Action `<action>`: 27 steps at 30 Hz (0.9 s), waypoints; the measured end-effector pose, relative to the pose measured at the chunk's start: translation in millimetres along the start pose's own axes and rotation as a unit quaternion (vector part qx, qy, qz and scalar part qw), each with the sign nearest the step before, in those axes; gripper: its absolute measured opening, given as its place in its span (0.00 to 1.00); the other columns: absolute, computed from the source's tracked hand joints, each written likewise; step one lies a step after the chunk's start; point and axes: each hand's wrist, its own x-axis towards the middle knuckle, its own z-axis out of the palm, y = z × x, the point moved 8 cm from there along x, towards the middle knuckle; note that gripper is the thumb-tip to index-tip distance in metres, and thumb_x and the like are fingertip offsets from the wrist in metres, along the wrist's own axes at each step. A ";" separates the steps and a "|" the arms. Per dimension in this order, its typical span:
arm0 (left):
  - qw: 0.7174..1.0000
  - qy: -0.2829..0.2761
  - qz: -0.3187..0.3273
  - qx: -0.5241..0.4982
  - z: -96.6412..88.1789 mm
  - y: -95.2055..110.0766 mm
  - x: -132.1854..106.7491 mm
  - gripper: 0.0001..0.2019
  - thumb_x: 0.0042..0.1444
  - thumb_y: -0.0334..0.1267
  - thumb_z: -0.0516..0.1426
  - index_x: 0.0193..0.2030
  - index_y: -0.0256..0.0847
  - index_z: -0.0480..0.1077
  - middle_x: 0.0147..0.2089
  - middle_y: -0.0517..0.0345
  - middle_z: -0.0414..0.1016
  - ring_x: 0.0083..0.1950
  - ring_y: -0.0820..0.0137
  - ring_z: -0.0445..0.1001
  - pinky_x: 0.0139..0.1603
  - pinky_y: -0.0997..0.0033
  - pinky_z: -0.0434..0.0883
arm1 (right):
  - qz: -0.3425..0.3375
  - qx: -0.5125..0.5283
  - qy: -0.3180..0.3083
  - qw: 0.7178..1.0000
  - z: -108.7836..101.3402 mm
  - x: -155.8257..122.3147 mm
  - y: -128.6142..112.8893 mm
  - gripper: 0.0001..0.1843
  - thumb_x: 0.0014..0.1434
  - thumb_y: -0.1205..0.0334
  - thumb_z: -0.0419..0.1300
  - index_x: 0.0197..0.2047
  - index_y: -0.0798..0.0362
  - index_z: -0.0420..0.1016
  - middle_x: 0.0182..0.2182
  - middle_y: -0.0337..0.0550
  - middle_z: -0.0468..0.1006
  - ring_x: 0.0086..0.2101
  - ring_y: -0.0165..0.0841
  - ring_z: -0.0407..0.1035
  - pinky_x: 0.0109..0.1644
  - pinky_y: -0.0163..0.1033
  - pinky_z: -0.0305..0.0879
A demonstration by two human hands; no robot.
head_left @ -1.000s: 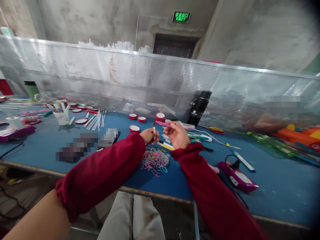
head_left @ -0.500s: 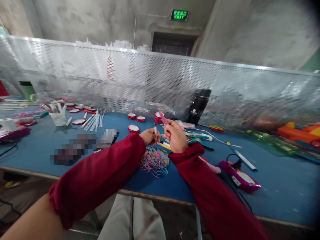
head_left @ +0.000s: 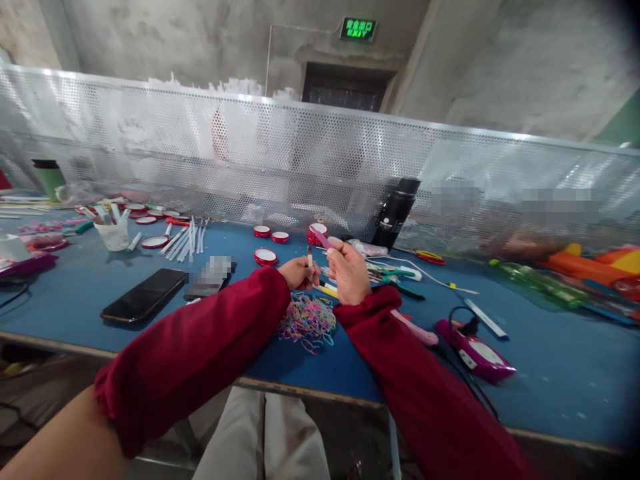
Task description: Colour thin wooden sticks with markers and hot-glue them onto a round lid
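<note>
My left hand (head_left: 300, 272) pinches a slim white stick with a dark tip (head_left: 310, 257), like a small brush, held upright. My right hand (head_left: 350, 270) is closed on a flat pink tool (head_left: 321, 237) that points up and left; its exact kind is unclear. Both hands are close together over the table, with the two pieces near each other but apart. Just below them lies a tangled pile of colourful rubber bands (head_left: 309, 323). Yellow and white sticks (head_left: 327, 291) show partly between the hands. Red-rimmed round pieces (head_left: 265, 257) sit beyond the left hand.
Two phones (head_left: 145, 295) lie to the left, near a white cup of sticks (head_left: 113, 235) and loose white sticks (head_left: 184, 241). A black bottle (head_left: 397, 215), green-handled pliers (head_left: 397, 273) and a purple power strip (head_left: 477, 352) are to the right. A perforated metal screen (head_left: 240, 160) borders the back.
The view has shifted slightly. My right hand and the pink tool have moved a little left and down, closer to the stick. My left hand keeps nearly the same pose.
</note>
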 end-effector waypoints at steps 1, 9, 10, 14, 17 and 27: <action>1.000 0.002 0.000 -0.002 0.2 0.6 -0.5 0.07 0.61 0.26 0.45 0.35 0.36 0.62 0.23 0.64 0.69 0.15 0.81 0.63 0.15 0.81 0.54 | 0.001 -0.002 0.006 1.000 -1.0 0.3 0.4 0.11 0.52 0.55 0.61 0.35 0.53 0.69 0.17 0.26 0.54 0.16 0.20 0.46 0.16 0.28 0.44; 1.000 0.008 0.007 -0.022 -0.6 2.6 -1.1 0.06 0.58 0.25 0.48 0.33 0.35 0.63 0.22 0.63 0.69 0.15 0.81 0.64 0.15 0.81 0.54 | 0.023 0.037 0.008 0.999 1.7 -1.5 -0.1 0.12 0.50 0.53 0.62 0.32 0.52 0.67 0.18 0.27 0.57 0.16 0.20 0.46 0.16 0.27 0.42; 1.000 0.008 0.010 -0.021 -0.7 2.8 -1.0 0.05 0.58 0.25 0.49 0.33 0.35 0.63 0.22 0.63 0.69 0.15 0.81 0.64 0.15 0.81 0.54 | 0.024 0.042 0.007 0.999 2.1 -1.6 -0.2 0.12 0.50 0.53 0.62 0.32 0.52 0.66 0.18 0.27 0.57 0.16 0.20 0.45 0.16 0.27 0.42; 1.000 0.003 0.009 -0.018 1.0 1.6 -0.9 0.05 0.59 0.25 0.48 0.33 0.35 0.62 0.22 0.63 0.69 0.15 0.81 0.64 0.16 0.82 0.54 | 0.035 0.021 0.039 0.998 -4.1 0.4 4.1 0.09 0.48 0.57 0.61 0.30 0.52 0.66 0.17 0.26 0.56 0.15 0.20 0.46 0.15 0.27 0.41; 1.000 0.002 0.004 -0.013 2.6 -0.2 -0.3 0.08 0.60 0.25 0.46 0.33 0.35 0.62 0.23 0.62 0.69 0.15 0.81 0.63 0.16 0.80 0.53 | 0.045 0.002 0.082 0.996 -11.9 1.9 8.2 0.07 0.45 0.61 0.60 0.28 0.52 0.66 0.14 0.25 0.56 0.14 0.20 0.46 0.14 0.27 0.42; 1.000 -0.001 0.009 -0.009 1.2 -4.5 4.6 0.04 0.58 0.28 0.49 0.34 0.35 0.63 0.23 0.62 0.70 0.16 0.81 0.64 0.16 0.81 0.52 | 0.062 0.081 0.072 0.992 -4.4 -3.1 4.7 0.06 0.38 0.68 0.56 0.25 0.53 0.64 0.14 0.27 0.57 0.14 0.19 0.43 0.14 0.26 0.40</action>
